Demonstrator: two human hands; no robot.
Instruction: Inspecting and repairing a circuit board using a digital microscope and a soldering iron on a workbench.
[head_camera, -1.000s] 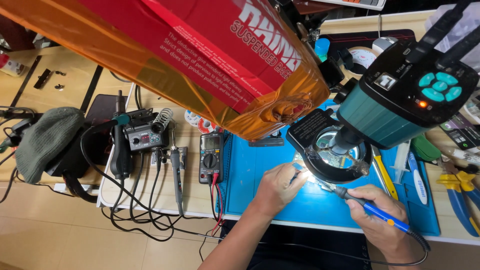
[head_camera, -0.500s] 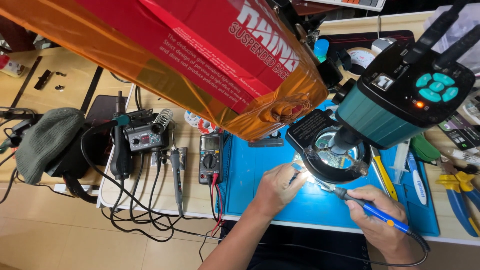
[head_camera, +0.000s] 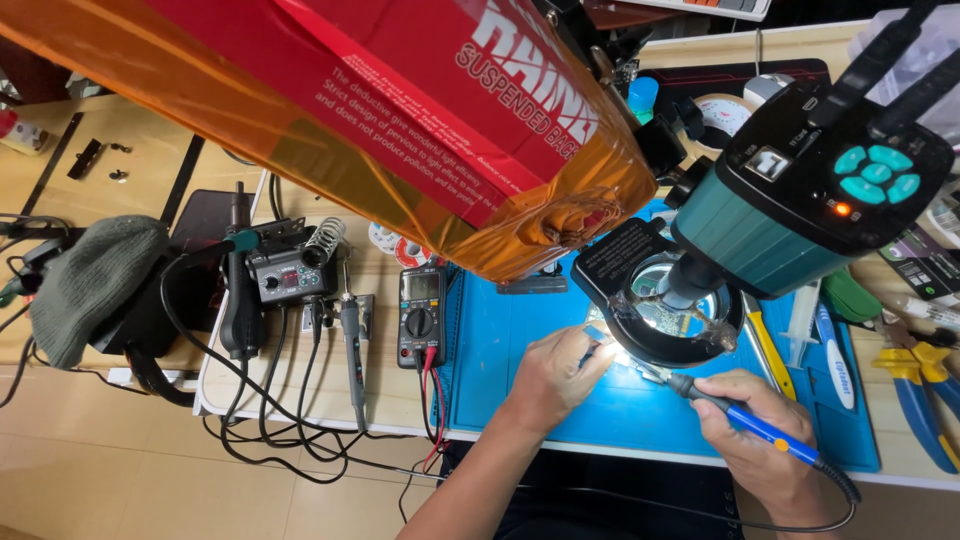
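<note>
My left hand rests on the blue work mat and pinches a small tool whose tip points under the ring light. My right hand grips a blue-handled soldering iron, its tip aimed left toward the lit circuit board beneath the teal microscope. The board is mostly hidden by the ring light and lens.
A large orange and red bag hangs over the bench. Left of the mat stand a multimeter, a soldering station with cables, and a grey cap. Pliers, tweezers and syringes lie at the right.
</note>
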